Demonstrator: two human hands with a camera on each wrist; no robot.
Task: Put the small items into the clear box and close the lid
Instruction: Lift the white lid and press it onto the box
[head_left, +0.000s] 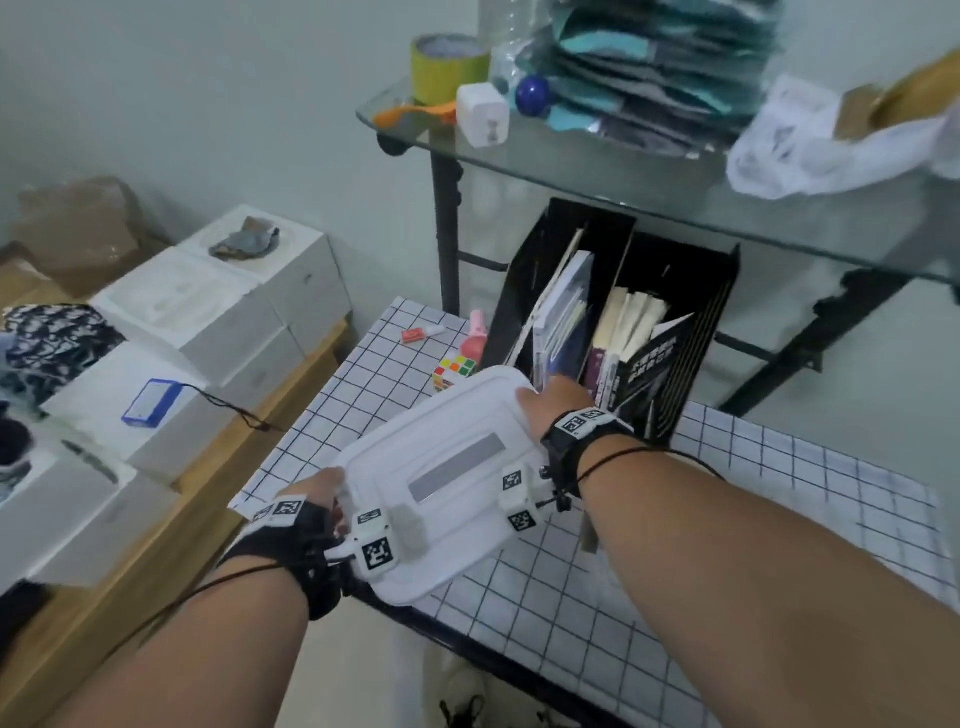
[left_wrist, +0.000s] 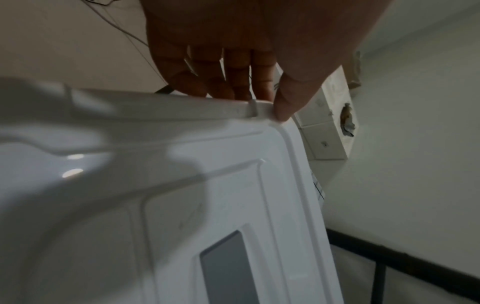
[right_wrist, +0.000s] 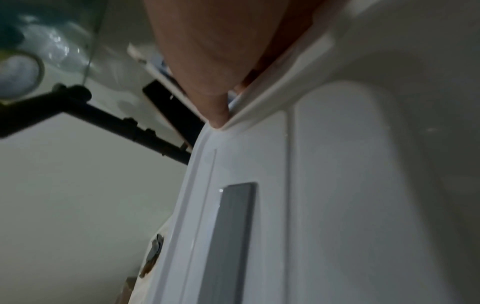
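At lower centre of the head view, the white rectangular plastic lid with a grey strip is held tilted above the white grid-patterned desk. Its left edge is pinched by the left hand, thumb on top and fingers underneath. Its far right corner is gripped by the right hand. The lid is best kept level and lifted evenly. The clear box itself cannot be made out. A multicoloured puzzle cube waits just behind.
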